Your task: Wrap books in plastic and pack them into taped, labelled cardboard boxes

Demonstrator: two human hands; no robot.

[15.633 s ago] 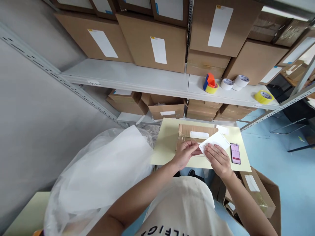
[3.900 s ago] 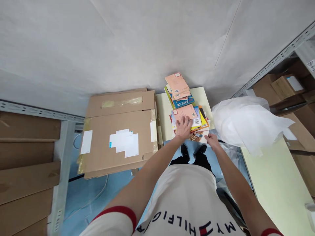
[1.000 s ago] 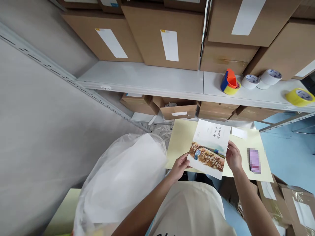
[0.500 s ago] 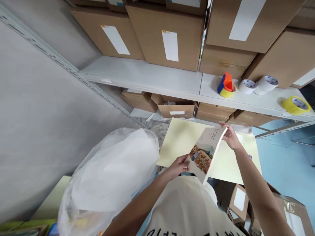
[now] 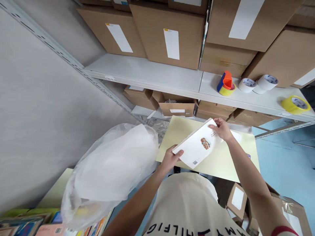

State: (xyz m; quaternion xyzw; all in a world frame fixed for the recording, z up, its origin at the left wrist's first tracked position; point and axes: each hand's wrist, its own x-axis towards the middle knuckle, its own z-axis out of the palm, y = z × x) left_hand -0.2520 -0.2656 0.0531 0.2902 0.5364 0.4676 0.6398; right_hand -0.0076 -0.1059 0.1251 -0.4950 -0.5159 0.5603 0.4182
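I hold a thin white book (image 5: pixel 197 147) over the pale yellow table (image 5: pixel 228 160), its back cover up, with a small picture and a barcode showing. My left hand (image 5: pixel 169 159) grips its near left corner, thumb on top. My right hand (image 5: pixel 221 128) grips the far right corner with fingers curled round the edge. The book lies nearly flat, slanting from near left to far right.
A large clear bag of white packing sheets (image 5: pixel 110 170) sits at my left. A grey shelf (image 5: pixel 157 73) ahead carries brown boxes, an orange-blue tape dispenser (image 5: pixel 225 83), white tape rolls (image 5: pixel 258 82) and a yellow roll (image 5: pixel 295 103). Open cartons (image 5: pixel 248 203) stand at lower right; books (image 5: pixel 49 226) lie lower left.
The book has been flipped over from front cover through edge-on to back cover up. Both hands keep hold of it.
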